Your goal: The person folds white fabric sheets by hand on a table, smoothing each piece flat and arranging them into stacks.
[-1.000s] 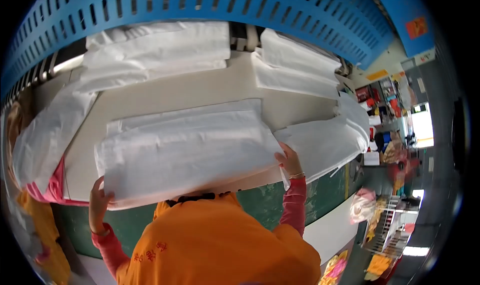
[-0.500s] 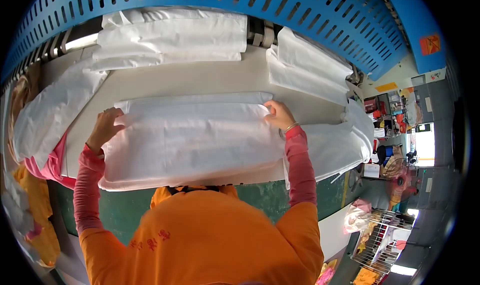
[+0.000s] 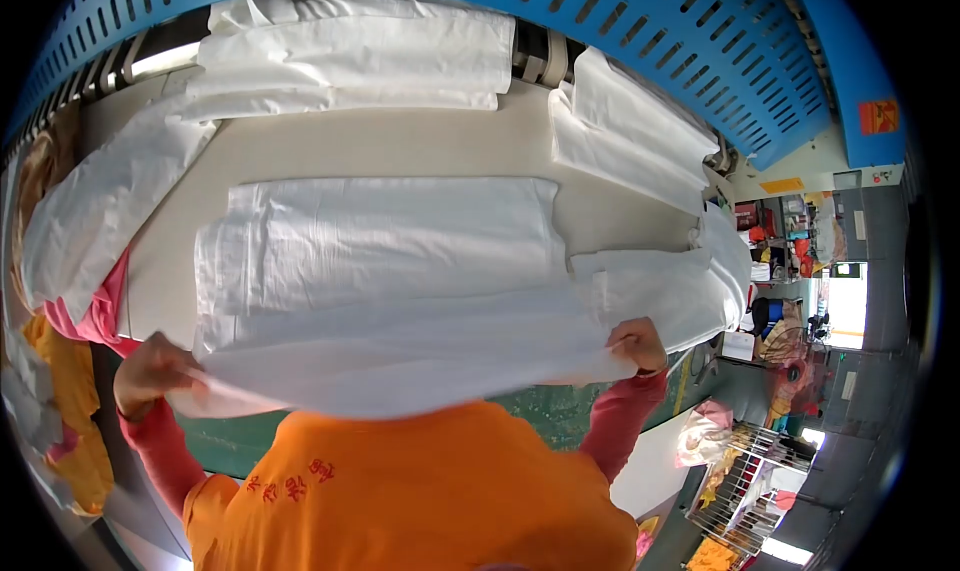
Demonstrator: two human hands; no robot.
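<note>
A white cloth (image 3: 390,356) is stretched between my hands, its near part lifted and blurred above the front edge of the table (image 3: 400,141). My left hand (image 3: 155,371) is closed around its near left corner. At the near right corner, my right hand (image 3: 637,347) grips the same cloth with bent fingers. Beyond the lifted part, white fabric (image 3: 400,226) lies flat on the table with a few creases at its left end. Just beside my right hand lies another white cloth (image 3: 660,286), which hangs over the table's right edge.
White cloths (image 3: 360,61) lie along the back by rollers, under a slotted blue guard (image 3: 650,31). Others lie at the left (image 3: 110,201) and back right (image 3: 635,131). Pink fabric (image 3: 100,306) hangs at the left edge. A wire rack (image 3: 745,486) stands right.
Both hands have come down toward my body and spread apart, drawing the white cloth's edge with them. The fabric at the far side now lies without hands on it.
</note>
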